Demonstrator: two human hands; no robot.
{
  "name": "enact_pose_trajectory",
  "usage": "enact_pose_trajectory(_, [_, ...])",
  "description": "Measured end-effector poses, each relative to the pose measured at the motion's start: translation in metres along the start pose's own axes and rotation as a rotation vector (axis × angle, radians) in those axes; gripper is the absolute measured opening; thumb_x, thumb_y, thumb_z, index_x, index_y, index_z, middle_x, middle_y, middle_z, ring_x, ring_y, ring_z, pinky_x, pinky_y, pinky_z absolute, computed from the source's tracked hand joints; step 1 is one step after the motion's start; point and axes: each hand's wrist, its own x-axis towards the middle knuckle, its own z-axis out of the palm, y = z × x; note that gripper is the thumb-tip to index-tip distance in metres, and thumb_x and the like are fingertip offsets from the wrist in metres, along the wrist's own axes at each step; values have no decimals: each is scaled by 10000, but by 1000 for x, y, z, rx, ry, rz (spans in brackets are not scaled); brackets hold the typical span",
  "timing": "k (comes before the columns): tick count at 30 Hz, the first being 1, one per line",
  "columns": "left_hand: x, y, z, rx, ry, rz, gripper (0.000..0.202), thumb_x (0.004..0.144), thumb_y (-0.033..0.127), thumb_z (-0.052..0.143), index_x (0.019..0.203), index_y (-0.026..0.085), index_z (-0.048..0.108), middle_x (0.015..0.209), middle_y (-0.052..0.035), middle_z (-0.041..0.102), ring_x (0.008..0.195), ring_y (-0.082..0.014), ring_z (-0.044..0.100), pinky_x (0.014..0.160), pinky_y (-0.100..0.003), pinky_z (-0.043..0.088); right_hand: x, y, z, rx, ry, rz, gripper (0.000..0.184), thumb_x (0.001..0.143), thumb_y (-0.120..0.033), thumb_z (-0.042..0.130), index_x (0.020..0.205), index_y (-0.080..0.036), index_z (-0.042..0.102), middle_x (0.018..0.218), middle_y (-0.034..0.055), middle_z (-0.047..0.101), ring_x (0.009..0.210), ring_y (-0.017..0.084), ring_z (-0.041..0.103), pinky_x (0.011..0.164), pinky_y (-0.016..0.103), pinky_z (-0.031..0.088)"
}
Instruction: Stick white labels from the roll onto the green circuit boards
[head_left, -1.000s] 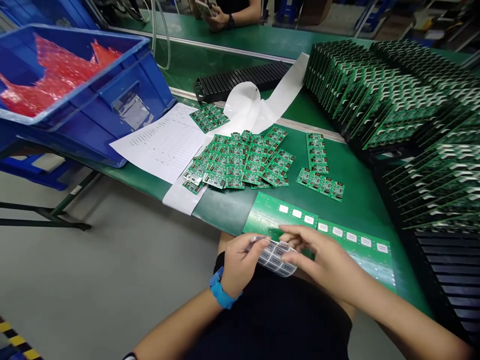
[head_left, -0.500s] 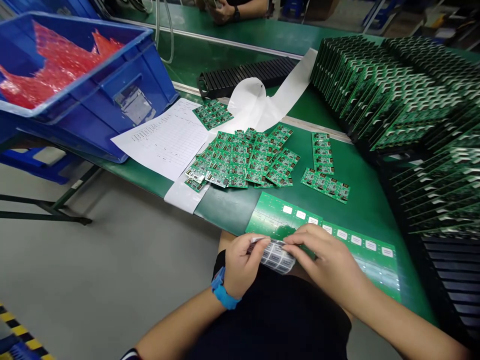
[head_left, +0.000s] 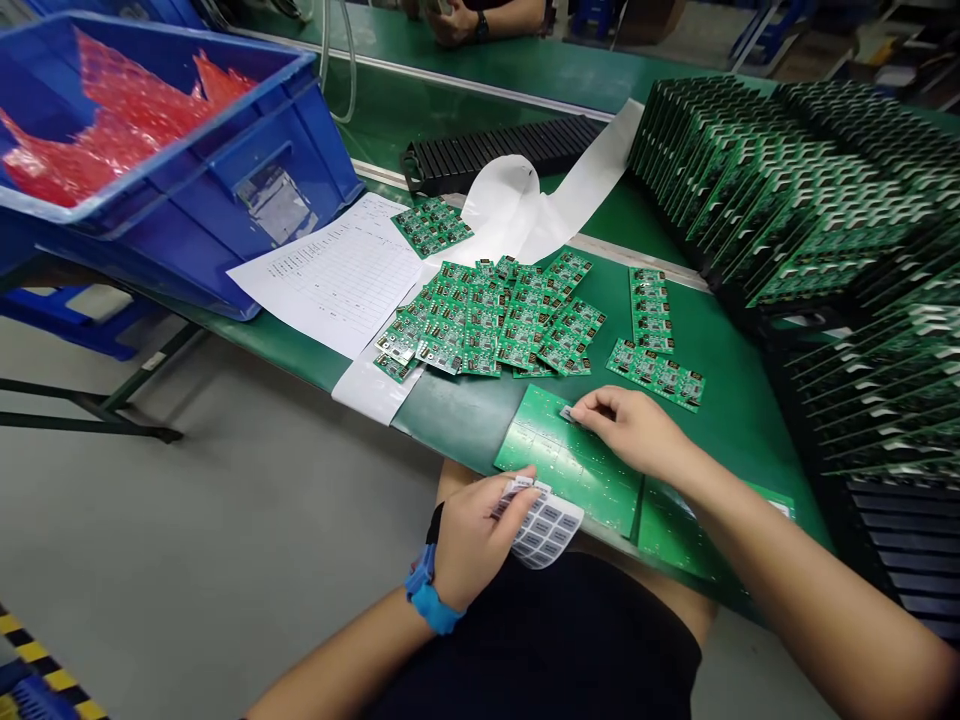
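Observation:
My left hand (head_left: 480, 535) pinches a curled sheet of small printed labels (head_left: 549, 530) between thumb and fingers, just off the table's front edge. A single small label (head_left: 566, 412) sits at the fingertips of my right hand (head_left: 622, 425), over the far left part of a flat green circuit board panel (head_left: 562, 455). Whether that label touches the panel I cannot tell. A second panel (head_left: 675, 530) lies to the right, largely under my right forearm. One white label (head_left: 780, 508) shows at its far right end; my hand and arm cover the rest of that row.
Populated circuit boards (head_left: 480, 320) lie in a pile beyond the panels, with two strips (head_left: 656, 375) to their right. Black racks of upright boards (head_left: 772, 190) line the right side. A printed paper (head_left: 330, 270) and a blue crate (head_left: 292, 170) are at left. Across the table is another person's hand (head_left: 454, 22).
My right hand has left the label sheet and moved up and forward over the left panel, carrying one label. My left hand keeps the sheet, which now hangs more open.

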Motion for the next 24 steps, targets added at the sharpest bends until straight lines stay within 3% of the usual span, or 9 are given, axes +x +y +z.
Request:
enact_pose_trajectory(7, [-1, -4, 2, 11, -14, -17, 162, 855, 262, 537, 884, 218, 690, 1030, -12, 700, 909, -186, 658, 788, -267, 521, 6, -9, 15, -145, 39, -79, 195, 804, -293, 505, 712, -180, 635, 742, 39, 622, 648, 155, 546, 600, 276, 393])
enact_pose_trajectory(12, [1, -2, 1, 6, -1, -16, 177, 859, 274, 526, 880, 217, 692, 999, -21, 709, 871, -194, 666, 752, -274, 525, -8, -19, 18, -568, 290, -272, 145, 813, -251, 505, 806, -165, 622, 765, 91, 591, 779, 248, 529, 714, 382, 359])
enact_pose_trajectory(15, [1, -2, 1, -7, -15, -26, 194, 869, 278, 508, 891, 212, 689, 1002, -26, 707, 842, -188, 666, 720, -260, 520, -5, -23, 14, -492, 391, -278, 182, 797, -239, 525, 956, -156, 557, 819, 99, 595, 810, 259, 539, 726, 400, 375])
enact_pose_trajectory(20, [-1, 0, 0, -32, -30, -55, 232, 908, 260, 432, 938, 207, 656, 1035, -24, 695, 832, -167, 648, 703, -239, 491, 22, -29, 16, 100, 43, -242, 218, 773, -148, 490, 986, -194, 471, 780, 14, 608, 697, 143, 579, 639, 279, 448])
enact_pose_trajectory(24, [-2, 0, -1, -17, -48, -92, 287, 937, 273, 355, 904, 200, 631, 1031, -33, 693, 773, -154, 631, 678, -241, 477, 31, -36, 26, 88, 6, -213, 259, 748, -87, 470, 992, -173, 459, 753, 14, 610, 706, 142, 578, 651, 276, 445])
